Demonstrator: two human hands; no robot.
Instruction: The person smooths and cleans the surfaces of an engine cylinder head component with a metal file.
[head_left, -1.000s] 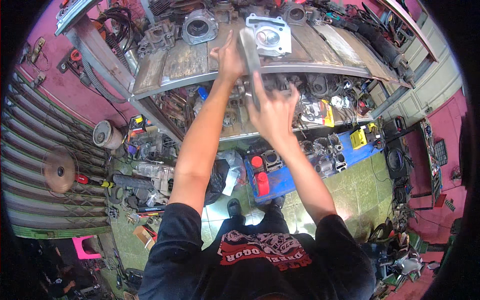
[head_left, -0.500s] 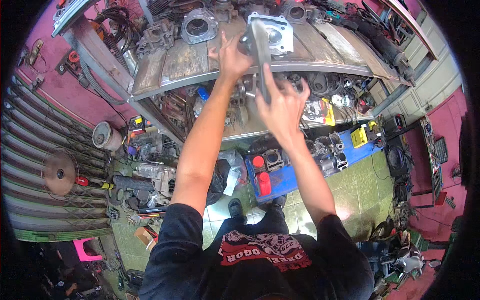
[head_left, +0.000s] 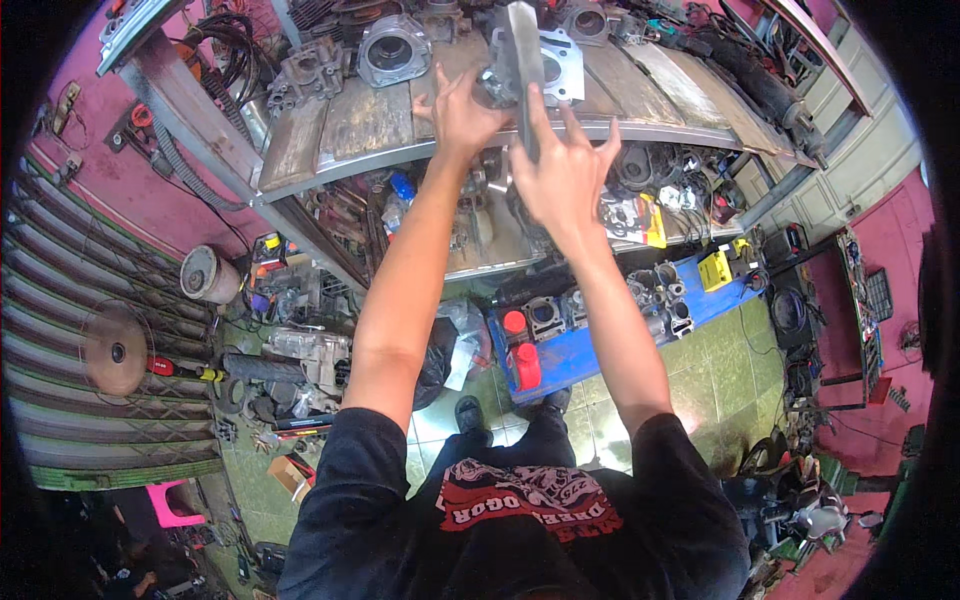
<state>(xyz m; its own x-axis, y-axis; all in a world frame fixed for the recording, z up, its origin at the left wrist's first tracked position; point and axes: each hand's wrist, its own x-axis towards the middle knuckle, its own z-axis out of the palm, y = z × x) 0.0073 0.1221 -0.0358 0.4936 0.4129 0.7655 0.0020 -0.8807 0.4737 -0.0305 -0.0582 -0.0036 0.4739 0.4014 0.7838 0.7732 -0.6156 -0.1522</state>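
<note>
Head view: R hand [head_left: 562, 185] pinches a long, flat, grey metal bar [head_left: 527, 70] btwn thumb and index, other fingers splayed, bar angled away ahead of it. L hand [head_left: 468, 118], just left, has fingers partly spread by a small, shiny silver metal part [head_left: 491, 90]; can't tell if gripped. Beyond R hand: flat, whitish metal plate [head_left: 573, 72] w/ round hole.

The wearer shows two bare hands [head_left: 468, 122] [head_left: 563, 190], two black sleeves [head_left: 370, 455] [head_left: 682, 465] and two shoes [head_left: 468, 412] [head_left: 557, 401], plus one flat metal bar [head_left: 525, 70], one blue bench [head_left: 577, 368], one pink stool [head_left: 163, 502] and one fan [head_left: 116, 352].
</note>
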